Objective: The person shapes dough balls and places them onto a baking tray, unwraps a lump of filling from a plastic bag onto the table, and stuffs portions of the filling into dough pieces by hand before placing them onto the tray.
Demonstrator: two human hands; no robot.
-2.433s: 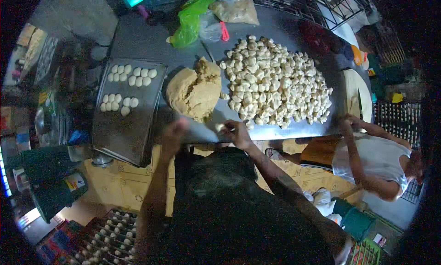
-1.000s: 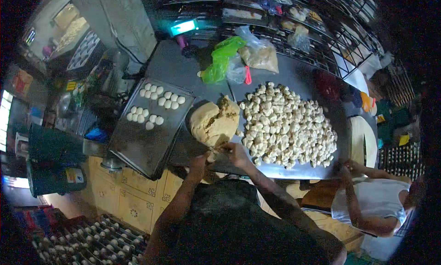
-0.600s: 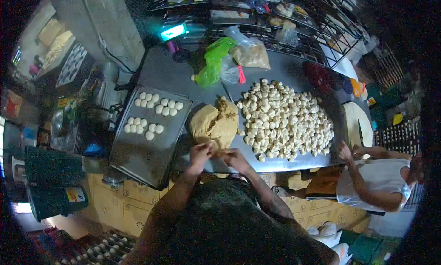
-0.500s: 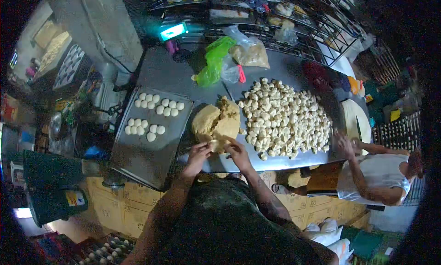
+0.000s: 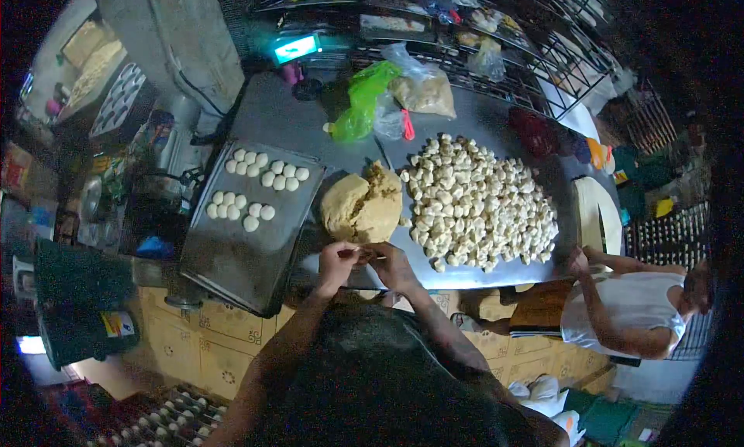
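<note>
My left hand and my right hand meet at the table's front edge, fingers pinched together. Whatever is between the fingers is too small and hidden to name. Just beyond them lies a large tan mound with a deep crack and a crumbly top. To its right spreads a broad heap of small pale dough pieces. On the left, a dark metal tray bears white dough balls in small groups.
A green plastic bag and a clear bag of crumbs lie at the back, near a lit display. At the right a person in a white top stands beside pale sheets. Racks rise behind the table.
My hands have drawn closer together and slightly toward me from the mound's front, and their fingers have closed in. The other person's hands have moved slightly downward in view.
</note>
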